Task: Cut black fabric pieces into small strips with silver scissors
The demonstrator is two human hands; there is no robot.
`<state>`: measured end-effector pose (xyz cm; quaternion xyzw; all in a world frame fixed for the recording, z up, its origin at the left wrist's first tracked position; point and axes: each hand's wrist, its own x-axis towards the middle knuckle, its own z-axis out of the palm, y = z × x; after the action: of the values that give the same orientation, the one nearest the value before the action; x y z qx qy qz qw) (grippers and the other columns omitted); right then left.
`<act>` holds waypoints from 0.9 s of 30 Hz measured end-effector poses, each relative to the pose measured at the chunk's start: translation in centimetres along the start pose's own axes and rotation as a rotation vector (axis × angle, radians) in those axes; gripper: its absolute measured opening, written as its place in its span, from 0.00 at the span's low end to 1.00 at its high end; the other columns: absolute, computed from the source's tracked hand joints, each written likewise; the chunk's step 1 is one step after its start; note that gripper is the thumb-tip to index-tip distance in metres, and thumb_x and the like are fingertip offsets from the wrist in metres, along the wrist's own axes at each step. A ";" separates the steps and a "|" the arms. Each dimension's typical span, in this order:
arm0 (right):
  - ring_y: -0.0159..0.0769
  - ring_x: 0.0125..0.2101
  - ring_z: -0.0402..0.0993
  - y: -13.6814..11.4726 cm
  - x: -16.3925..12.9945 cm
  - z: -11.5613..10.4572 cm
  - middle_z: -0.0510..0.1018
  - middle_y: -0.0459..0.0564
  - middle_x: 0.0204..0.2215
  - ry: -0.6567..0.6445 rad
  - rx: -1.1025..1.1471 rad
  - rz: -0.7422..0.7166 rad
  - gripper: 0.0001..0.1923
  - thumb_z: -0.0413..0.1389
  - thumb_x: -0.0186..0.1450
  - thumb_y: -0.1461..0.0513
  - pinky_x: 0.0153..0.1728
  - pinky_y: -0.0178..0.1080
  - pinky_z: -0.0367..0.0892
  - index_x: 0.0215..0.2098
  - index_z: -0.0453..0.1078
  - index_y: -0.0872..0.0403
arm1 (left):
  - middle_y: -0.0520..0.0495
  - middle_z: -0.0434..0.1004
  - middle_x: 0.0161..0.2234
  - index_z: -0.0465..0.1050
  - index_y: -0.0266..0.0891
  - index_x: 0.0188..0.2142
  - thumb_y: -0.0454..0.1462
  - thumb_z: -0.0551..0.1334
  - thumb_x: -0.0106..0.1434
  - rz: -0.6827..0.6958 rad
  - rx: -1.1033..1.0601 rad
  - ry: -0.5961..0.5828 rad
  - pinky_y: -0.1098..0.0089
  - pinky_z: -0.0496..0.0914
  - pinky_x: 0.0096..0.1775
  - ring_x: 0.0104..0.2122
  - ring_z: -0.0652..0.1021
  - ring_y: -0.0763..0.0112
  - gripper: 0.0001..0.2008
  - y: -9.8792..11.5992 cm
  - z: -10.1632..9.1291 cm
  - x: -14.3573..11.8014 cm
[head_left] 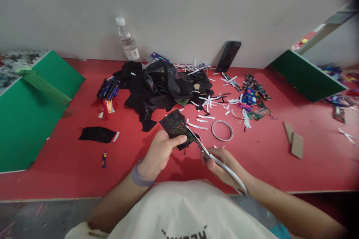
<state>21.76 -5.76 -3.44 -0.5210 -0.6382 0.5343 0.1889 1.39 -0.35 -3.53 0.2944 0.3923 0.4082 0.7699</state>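
My left hand [161,151] pinches the black patch [177,127] just in front of the fabric pile [165,87]; my right hand [221,164] grips the scissors [209,153], blades at its edge (mid-cut, I judge). Next calls for steady closing.

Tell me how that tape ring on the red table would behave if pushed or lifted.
The tape ring lies flat on the red table, so a push would likely slide it, not roll it. It looks thin and hollow, so probably very light. Stood on edge, its round shape might roll towards the white strips.
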 end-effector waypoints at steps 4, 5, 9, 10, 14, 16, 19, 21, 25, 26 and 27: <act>0.27 0.21 0.48 0.0 -0.1 0.1 0.56 0.41 0.20 0.007 -0.013 -0.001 0.36 0.40 0.57 0.31 0.22 0.33 0.46 0.27 0.60 0.55 | 0.49 0.80 0.37 0.78 0.37 0.38 0.35 0.69 0.54 0.004 0.005 -0.011 0.70 0.68 0.44 0.38 0.76 0.71 0.11 -0.1 0.0 0.0; 0.27 0.21 0.48 0.0 -0.2 0.1 0.56 0.41 0.20 0.008 -0.015 0.000 0.36 0.40 0.57 0.31 0.22 0.33 0.46 0.27 0.60 0.55 | 0.49 0.80 0.37 0.78 0.37 0.38 0.35 0.69 0.54 0.002 0.003 -0.012 0.70 0.68 0.44 0.38 0.76 0.71 0.11 -0.1 0.0 -0.1; 0.27 0.22 0.48 0.0 -0.4 0.1 0.56 0.41 0.20 0.017 -0.028 -0.002 0.37 0.40 0.57 0.31 0.22 0.33 0.46 0.27 0.60 0.55 | 0.49 0.80 0.35 0.78 0.36 0.36 0.35 0.69 0.53 -0.004 -0.001 -0.005 0.70 0.68 0.44 0.36 0.76 0.71 0.10 -0.1 0.1 -0.2; 0.27 0.22 0.49 0.0 -0.4 0.1 0.56 0.41 0.20 0.018 -0.029 -0.005 0.37 0.40 0.57 0.31 0.22 0.33 0.47 0.27 0.60 0.55 | 0.49 0.80 0.35 0.78 0.36 0.36 0.35 0.70 0.53 -0.003 0.001 -0.003 0.70 0.68 0.43 0.36 0.75 0.71 0.10 -0.1 0.1 -0.2; 0.28 0.23 0.50 -0.1 -0.6 0.3 0.57 0.42 0.20 0.022 -0.031 -0.024 0.36 0.40 0.57 0.31 0.23 0.33 0.48 0.26 0.60 0.55 | 0.49 0.80 0.34 0.78 0.36 0.36 0.35 0.70 0.52 -0.007 -0.004 0.007 0.70 0.68 0.42 0.35 0.76 0.71 0.11 -0.1 0.3 -0.5; 0.29 0.23 0.50 -0.1 -0.8 0.3 0.58 0.42 0.20 0.027 -0.042 -0.029 0.36 0.40 0.57 0.31 0.24 0.33 0.49 0.26 0.59 0.55 | 0.48 0.80 0.34 0.78 0.36 0.36 0.35 0.70 0.51 -0.014 -0.019 0.004 0.70 0.69 0.42 0.35 0.76 0.71 0.11 -0.1 0.3 -0.6; 0.29 0.23 0.51 0.0 -1.0 0.3 0.59 0.42 0.21 0.066 -0.093 -0.038 0.36 0.41 0.57 0.31 0.24 0.33 0.50 0.27 0.61 0.55 | 0.48 0.80 0.34 0.78 0.36 0.35 0.35 0.70 0.52 -0.031 -0.022 -0.012 0.69 0.69 0.42 0.35 0.77 0.70 0.10 0.0 0.2 -0.8; 0.29 0.22 0.51 0.1 -1.2 0.3 0.60 0.42 0.20 0.107 -0.146 -0.043 0.36 0.43 0.56 0.31 0.23 0.32 0.50 0.28 0.63 0.55 | 0.47 0.80 0.35 0.78 0.36 0.36 0.35 0.70 0.51 -0.026 -0.014 -0.045 0.68 0.69 0.43 0.36 0.77 0.69 0.11 0.2 0.1 -1.0; 0.27 0.20 0.50 0.2 -1.6 0.3 0.59 0.41 0.18 0.165 -0.214 -0.038 0.36 0.44 0.54 0.31 0.21 0.31 0.48 0.28 0.64 0.55 | 0.45 0.79 0.42 0.76 0.38 0.43 0.35 0.70 0.52 0.030 -0.061 -0.161 0.66 0.68 0.48 0.43 0.77 0.66 0.17 0.6 0.1 -1.3; 0.27 0.19 0.50 0.2 -1.7 0.3 0.58 0.40 0.18 0.172 -0.231 -0.036 0.36 0.45 0.54 0.31 0.21 0.31 0.48 0.28 0.64 0.55 | 0.45 0.79 0.42 0.76 0.38 0.43 0.35 0.70 0.53 0.042 -0.087 -0.160 0.66 0.68 0.48 0.43 0.77 0.66 0.16 0.7 0.2 -1.4; 0.27 0.19 0.50 0.2 -1.8 0.4 0.59 0.40 0.17 0.182 -0.253 -0.035 0.37 0.45 0.53 0.30 0.20 0.31 0.48 0.28 0.64 0.55 | 0.46 0.80 0.42 0.76 0.38 0.43 0.35 0.69 0.54 0.054 -0.117 -0.139 0.66 0.68 0.47 0.42 0.77 0.66 0.16 0.7 0.3 -1.4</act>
<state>22.23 -7.55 -3.23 -0.5758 -0.6895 0.3971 0.1881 0.85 -1.27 -2.38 0.2870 0.3056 0.4296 0.7998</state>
